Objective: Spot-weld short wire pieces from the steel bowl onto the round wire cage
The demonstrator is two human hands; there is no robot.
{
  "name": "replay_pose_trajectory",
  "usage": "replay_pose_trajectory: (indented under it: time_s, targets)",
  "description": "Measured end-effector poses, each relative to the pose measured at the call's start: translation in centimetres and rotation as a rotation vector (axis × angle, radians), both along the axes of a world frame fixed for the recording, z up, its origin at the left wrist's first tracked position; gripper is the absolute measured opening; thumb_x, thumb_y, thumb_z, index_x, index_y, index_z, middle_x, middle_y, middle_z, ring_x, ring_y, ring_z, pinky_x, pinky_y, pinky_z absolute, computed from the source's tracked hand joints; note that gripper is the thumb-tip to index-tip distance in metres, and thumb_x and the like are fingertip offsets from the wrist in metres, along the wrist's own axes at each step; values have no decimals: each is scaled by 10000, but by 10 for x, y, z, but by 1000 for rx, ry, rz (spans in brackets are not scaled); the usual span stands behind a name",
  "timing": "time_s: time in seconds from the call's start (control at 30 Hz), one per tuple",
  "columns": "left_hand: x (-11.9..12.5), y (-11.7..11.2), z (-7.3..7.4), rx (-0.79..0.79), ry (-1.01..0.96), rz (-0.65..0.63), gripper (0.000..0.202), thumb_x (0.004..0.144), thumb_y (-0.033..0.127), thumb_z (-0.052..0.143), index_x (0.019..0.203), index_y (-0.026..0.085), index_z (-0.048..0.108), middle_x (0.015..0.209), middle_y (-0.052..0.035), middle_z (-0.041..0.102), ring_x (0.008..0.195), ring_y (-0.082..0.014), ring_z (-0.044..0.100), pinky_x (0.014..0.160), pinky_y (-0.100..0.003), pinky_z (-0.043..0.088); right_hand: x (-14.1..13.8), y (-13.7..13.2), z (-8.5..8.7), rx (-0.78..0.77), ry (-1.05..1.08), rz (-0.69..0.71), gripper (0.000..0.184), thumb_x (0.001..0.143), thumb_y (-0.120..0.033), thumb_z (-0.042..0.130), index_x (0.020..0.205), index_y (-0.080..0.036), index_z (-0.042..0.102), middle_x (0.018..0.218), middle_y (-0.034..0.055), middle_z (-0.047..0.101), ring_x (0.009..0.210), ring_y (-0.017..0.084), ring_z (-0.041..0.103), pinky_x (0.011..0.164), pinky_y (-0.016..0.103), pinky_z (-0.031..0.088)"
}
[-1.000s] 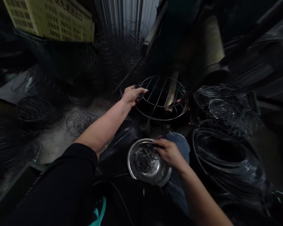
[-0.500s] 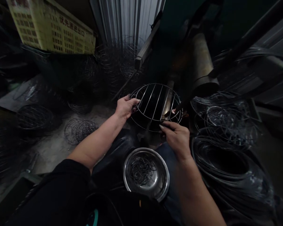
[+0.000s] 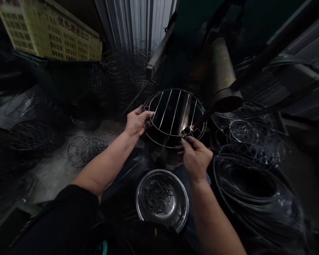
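A round wire rack with parallel bars across it is held out ahead of me, over a dark space. My left hand is closed on its left rim, thumb on top. At the near rim, my right hand pinches with thumb and forefinger; any small piece between those fingertips is too dark to make out. Just beyond the right fingertips, a brass-coloured bar and a dark rod with a bright spot at its tip meet the rack. Below, a steel bowl holds many short wire pieces.
A thick metal cylinder and its arm overhang the right. Coiled wire lies at right, with wire rings beyond. More wire rings sit on the floor at left. A yellow crate stands upper left.
The view has shifted slightly, moving most things left. The rack's far edge appears higher, and the right hand's fingers have shifted a little at the near rim. Both hands stay at the rack.
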State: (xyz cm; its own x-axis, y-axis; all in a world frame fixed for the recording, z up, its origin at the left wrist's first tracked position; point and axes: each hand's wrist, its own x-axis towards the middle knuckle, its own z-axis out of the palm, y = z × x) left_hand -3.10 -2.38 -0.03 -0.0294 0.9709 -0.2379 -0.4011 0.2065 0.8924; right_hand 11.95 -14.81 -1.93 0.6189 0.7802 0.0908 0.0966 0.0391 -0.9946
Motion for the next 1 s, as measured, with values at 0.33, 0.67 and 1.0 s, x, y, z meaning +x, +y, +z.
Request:
replay_pose_trajectory:
  time_s: [0.33,0.67,1.0]
  targets:
    - [19,11,-3,-72,-13,-30,511,550,103,753,1044,142,628,604,43,568,542,-76,528,514,-199,380,12,-7,-13,55,80,-65,254,685,-350,749,805,-131,699,592,8,646,487,170,633,427,249,518]
    - [27,26,-5,-107,0,-33,676,573,92,746,1222,133,562,635,28,595,536,-91,551,490,-201,392,16,0,-11,90,63,-76,212,693,-306,752,794,-124,706,593,11,662,497,168,645,464,244,530]
    - [32,32,-4,-130,13,-41,688,588,73,740,1243,117,536,629,24,591,515,-91,546,472,-200,375,21,6,-18,107,-8,-104,221,710,-331,731,802,-132,704,614,3,656,504,172,652,488,246,508]
